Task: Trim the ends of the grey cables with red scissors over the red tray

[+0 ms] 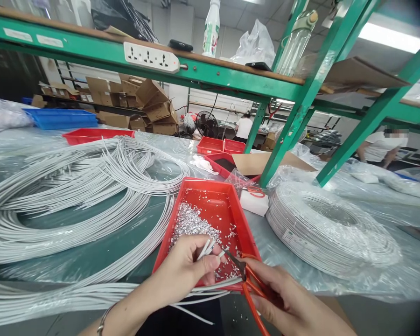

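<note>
A few white cable ends (207,247) were pinched in the left hand (185,270), just above the near edge of a red tray (247,233). Orange-handled cutters (247,280) were gripped in the right hand (294,303), their dark tip brought up against the cable ends; whether the blades had closed on a cable could not be told from this view. The tray floor was strewn with small silvery offcuts (192,224). More loose cables (210,287) were laid under the left hand, across the tray's near rim. To the left, much of the plastic-covered bench was taken up by long loops of white cable (73,196), which swept round close against the tray's left side. To the right, well apart from the hands, a wound coil (329,228) was lying flat. Behind the tray, a white block (254,203) with red-handled scissors (255,190) on it was set at the foot of a green post (294,116). Further back, more red trays (220,145) and a blue tray (61,118) were seen, and a power strip (150,57) was fixed to the green shelf (73,46) overhead. Another person (381,147) was partly seen at the far right.
</note>
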A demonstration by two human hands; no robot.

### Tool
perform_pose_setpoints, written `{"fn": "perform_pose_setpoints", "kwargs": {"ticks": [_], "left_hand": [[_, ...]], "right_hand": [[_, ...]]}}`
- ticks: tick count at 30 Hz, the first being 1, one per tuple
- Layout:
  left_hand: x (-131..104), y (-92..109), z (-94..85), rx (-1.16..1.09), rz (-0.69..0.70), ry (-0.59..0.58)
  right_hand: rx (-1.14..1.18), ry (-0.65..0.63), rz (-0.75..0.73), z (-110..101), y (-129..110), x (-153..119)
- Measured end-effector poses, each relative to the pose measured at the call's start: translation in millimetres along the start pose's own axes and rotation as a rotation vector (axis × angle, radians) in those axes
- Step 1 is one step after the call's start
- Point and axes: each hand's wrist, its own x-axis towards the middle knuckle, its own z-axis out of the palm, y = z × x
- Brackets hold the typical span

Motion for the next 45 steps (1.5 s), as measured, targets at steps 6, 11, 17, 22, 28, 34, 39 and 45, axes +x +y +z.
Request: {"fn": "perform_pose_setpoints", "kwargs": {"ticks": [6, 11, 17, 22, 28, 34, 39, 45], "left_hand": [[-3, 1, -4.2, -0.159, -0.078, -0.22], [-4, 1, 1.6, -0.128, -0.081, -0.16], [-10, -1, 8.3, 0.114, -0.024, -0.107], [-9, 3, 5.2, 0.216, 0.06, -0.089], [-3, -2, 4.5, 0.157, 0.015, -0.032], [-4, -1, 2.7, 0.018, -0.024, -0.095], [-5, 2, 5.9, -0.016, -0.181, -0.243], [-2, -6, 0.4, 0.272, 0.026, -0.077]], "right_hand": [[0.066, -0.039, -0.156, -9, -9, 6], [0.489, 0.114, -0.135, 3, -18, 21], [0.84, 0.189, -0.133, 32, -37, 45], [1.249, 0.05, -0.126, 40, -35, 52], [0.85, 0.331, -0.088, 36, -33, 49], [0.706, 0.325, -0.096, 34, -37, 46], [0.508, 0.38, -0.144, 27, -35, 50], [0.394, 0.471, -0.15, 12, -11, 68]]}}
